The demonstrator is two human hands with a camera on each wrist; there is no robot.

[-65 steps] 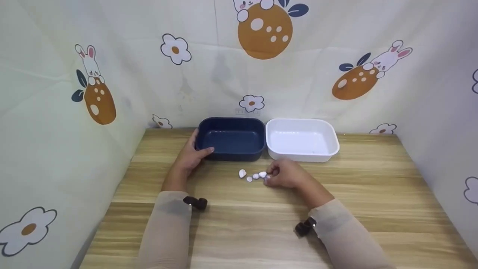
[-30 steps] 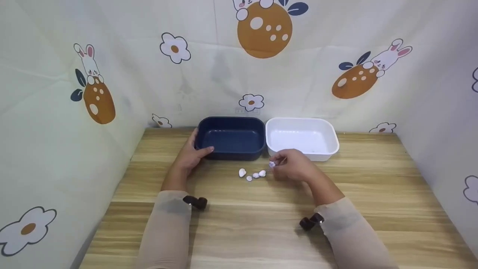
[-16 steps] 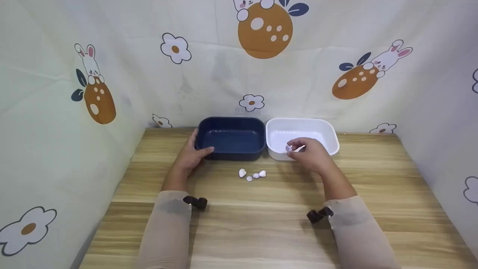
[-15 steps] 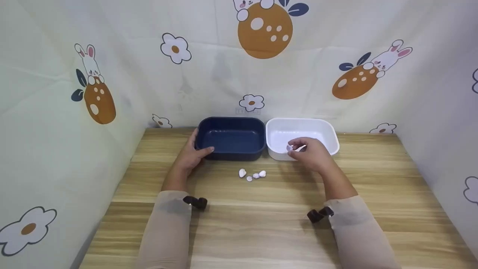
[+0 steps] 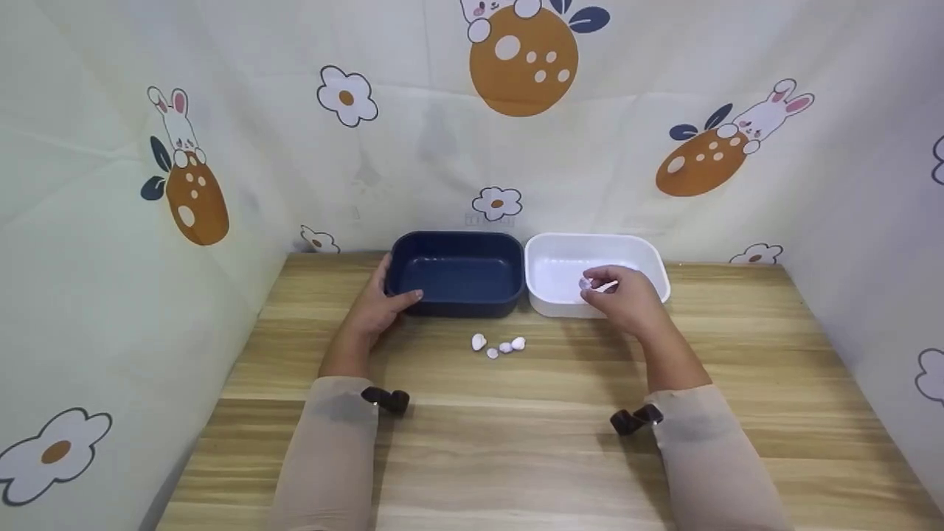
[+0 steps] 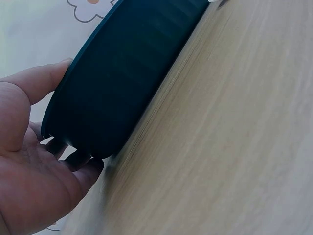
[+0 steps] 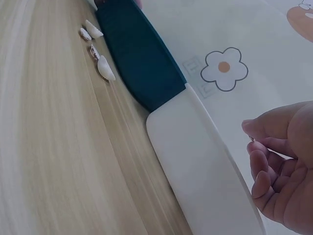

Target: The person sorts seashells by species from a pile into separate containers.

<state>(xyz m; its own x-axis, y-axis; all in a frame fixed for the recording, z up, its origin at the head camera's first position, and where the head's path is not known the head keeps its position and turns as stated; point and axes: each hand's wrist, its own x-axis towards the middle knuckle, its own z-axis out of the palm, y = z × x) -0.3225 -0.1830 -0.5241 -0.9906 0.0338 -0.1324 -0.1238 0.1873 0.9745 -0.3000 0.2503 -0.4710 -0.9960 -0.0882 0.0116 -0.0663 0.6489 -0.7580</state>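
Note:
My right hand (image 5: 628, 301) pinches a small pale seashell (image 5: 585, 284) between thumb and fingertips, above the white bin (image 5: 542, 301). In the right wrist view only a thin edge of that shell (image 7: 252, 139) shows between the fingers. My left hand (image 5: 372, 310) holds the left end of the dark blue bin (image 5: 456, 310), its thumb at the rim and the other fingers against the end wall, as the left wrist view also shows. Several shells lie on the table in front of the bins, among them a larger white one (image 5: 479, 342) and one at the right end (image 5: 519, 344).
Both bins stand side by side at the back of the wood-grain table (image 5: 472, 442), close to a patterned cloth backdrop (image 5: 413, 169). Cloth also hangs along the left and right sides. A dark camera band (image 5: 387, 400) sits at my left wrist, another (image 5: 636, 419) at my right.
From the row of shells, my right hand has lifted one and carried it up and rightward, over the white bin. My left hand and both bins have stayed in place.

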